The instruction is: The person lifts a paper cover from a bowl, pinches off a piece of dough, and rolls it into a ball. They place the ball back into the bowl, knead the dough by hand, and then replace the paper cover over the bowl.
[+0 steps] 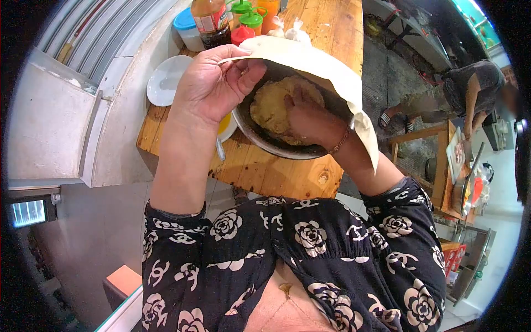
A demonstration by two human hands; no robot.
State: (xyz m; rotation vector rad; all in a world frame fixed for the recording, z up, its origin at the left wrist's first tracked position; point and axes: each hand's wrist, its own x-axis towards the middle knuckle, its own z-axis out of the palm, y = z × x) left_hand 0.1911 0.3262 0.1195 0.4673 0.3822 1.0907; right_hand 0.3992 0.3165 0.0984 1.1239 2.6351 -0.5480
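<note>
One left hand [217,83] is closed on the near-left edge of one pale sheet [301,54], thumb uppermost — the sheet arches over one dark bowl [271,148]. One right hand [314,117] is inside the bowl, fingers against one mass of dough [269,113]; whether they grip it cannot be told. The bowl stands on one wooden table [298,180]. Beside it, partly behind the left forearm: one dish with yellow contents [225,123]. Farther left: one white plate [165,82]. Beyond: one sauce bottle [211,23], two green lids [251,20], one red lid [242,36] — and one blue-lidded tub [188,29].
</note>
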